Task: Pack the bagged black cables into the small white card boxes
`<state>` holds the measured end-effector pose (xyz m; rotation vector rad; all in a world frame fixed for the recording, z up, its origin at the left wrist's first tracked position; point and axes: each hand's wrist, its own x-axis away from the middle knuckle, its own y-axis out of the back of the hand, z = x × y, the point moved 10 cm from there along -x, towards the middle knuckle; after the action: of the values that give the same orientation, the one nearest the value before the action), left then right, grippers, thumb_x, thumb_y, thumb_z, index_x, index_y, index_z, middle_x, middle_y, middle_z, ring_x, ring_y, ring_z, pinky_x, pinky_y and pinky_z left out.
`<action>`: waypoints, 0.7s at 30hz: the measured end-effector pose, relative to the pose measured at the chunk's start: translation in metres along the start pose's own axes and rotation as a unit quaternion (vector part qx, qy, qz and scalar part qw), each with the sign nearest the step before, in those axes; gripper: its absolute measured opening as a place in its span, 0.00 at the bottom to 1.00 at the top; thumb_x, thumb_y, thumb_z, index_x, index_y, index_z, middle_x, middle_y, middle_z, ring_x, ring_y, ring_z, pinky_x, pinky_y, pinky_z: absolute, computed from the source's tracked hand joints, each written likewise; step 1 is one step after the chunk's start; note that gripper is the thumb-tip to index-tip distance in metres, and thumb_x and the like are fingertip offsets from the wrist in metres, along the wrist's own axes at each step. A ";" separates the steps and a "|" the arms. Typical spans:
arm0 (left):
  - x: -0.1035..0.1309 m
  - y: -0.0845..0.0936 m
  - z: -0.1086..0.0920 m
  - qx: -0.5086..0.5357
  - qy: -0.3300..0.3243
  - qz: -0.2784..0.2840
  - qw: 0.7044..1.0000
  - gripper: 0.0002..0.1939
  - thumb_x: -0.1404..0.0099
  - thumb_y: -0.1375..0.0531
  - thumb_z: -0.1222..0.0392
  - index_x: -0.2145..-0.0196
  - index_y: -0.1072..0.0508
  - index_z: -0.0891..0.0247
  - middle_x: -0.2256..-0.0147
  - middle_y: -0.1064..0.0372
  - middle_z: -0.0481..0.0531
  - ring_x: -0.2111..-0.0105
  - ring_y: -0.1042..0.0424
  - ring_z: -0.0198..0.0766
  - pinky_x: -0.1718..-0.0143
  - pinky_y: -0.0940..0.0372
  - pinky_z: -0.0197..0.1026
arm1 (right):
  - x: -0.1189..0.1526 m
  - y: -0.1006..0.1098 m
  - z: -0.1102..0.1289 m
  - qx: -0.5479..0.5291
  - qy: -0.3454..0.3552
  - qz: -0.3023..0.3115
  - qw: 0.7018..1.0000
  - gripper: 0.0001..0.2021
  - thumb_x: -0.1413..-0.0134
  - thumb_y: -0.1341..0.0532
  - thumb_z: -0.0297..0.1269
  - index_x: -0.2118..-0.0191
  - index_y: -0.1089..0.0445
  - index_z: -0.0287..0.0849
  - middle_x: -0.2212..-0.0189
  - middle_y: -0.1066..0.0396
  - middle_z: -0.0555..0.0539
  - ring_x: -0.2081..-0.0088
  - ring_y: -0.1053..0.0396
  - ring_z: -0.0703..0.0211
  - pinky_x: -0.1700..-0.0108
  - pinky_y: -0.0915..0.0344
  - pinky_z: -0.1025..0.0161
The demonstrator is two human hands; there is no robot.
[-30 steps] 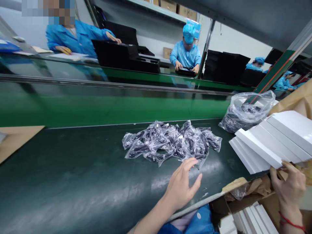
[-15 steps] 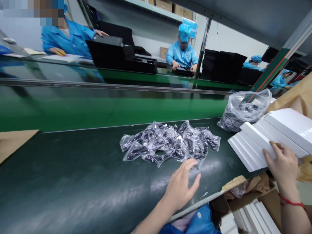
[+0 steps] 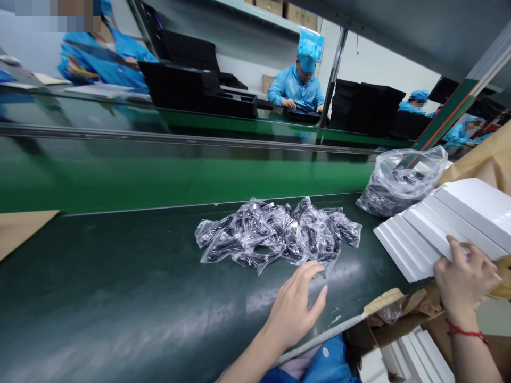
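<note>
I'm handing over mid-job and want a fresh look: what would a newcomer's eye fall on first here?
Probably the heap of clear bags with dark contents mid-worktop, with the open left hand just in front of it. Next, the overlapping white boxes at the right, with the right hand at their near side and a large clear bag just beyond them.

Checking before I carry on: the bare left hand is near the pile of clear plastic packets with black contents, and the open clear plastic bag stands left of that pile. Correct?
No: in the head view, the open clear plastic bag stands right of the pile of packets. The bare left hand is indeed near it.
</note>
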<state>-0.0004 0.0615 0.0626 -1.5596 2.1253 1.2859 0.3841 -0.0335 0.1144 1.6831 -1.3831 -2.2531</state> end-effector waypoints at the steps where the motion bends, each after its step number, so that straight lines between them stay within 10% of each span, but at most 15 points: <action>1: 0.000 0.000 0.000 0.002 0.002 0.002 1.000 0.15 0.31 0.46 0.62 0.47 0.40 0.58 0.51 0.28 0.58 0.57 0.23 0.43 0.56 0.26 0.44 | 0.003 0.001 -0.002 -0.003 -0.007 -0.002 1.000 0.23 0.46 0.45 0.43 0.45 0.31 0.45 0.47 0.34 0.33 0.46 0.42 0.28 0.54 0.48 0.36; 8: 0.000 -0.005 -0.001 -0.001 0.000 0.009 1.000 0.15 0.31 0.47 0.62 0.47 0.40 0.58 0.51 0.28 0.58 0.57 0.23 0.43 0.56 0.25 0.43 | 0.024 -0.007 0.015 -0.145 -0.046 0.077 0.985 0.35 0.45 0.44 0.51 0.34 0.42 0.42 0.35 0.50 0.33 0.35 0.58 0.25 0.42 0.58 0.25; 15: 0.000 -0.007 0.005 -0.018 0.004 0.013 1.000 0.15 0.31 0.47 0.62 0.47 0.40 0.59 0.52 0.28 0.58 0.56 0.23 0.43 0.56 0.26 0.43 | 0.071 -0.083 0.090 -0.409 0.056 0.420 0.808 0.31 0.62 0.30 0.57 0.51 0.25 0.48 0.49 0.28 0.44 0.49 0.29 0.47 0.52 0.28 0.52; 18: 0.001 -0.009 0.006 -0.018 0.010 0.019 1.000 0.15 0.31 0.46 0.63 0.47 0.39 0.59 0.51 0.28 0.58 0.56 0.23 0.43 0.55 0.26 0.43 | 0.059 -0.103 0.082 -0.463 0.006 0.413 0.784 0.29 0.44 0.44 0.59 0.42 0.32 0.46 0.44 0.31 0.41 0.45 0.30 0.52 0.48 0.30 0.54; 21: 0.000 -0.010 0.006 -0.010 0.013 0.025 1.000 0.15 0.32 0.46 0.64 0.48 0.38 0.58 0.51 0.28 0.57 0.56 0.23 0.42 0.55 0.26 0.43 | 0.055 -0.107 0.074 -0.488 -0.042 0.366 0.791 0.29 0.46 0.42 0.58 0.43 0.32 0.45 0.45 0.30 0.41 0.46 0.30 0.51 0.46 0.31 0.53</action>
<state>0.0060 0.0649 0.0537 -1.5481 2.1866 1.3140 0.3533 0.0524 0.0061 0.5579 -0.4685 -1.9401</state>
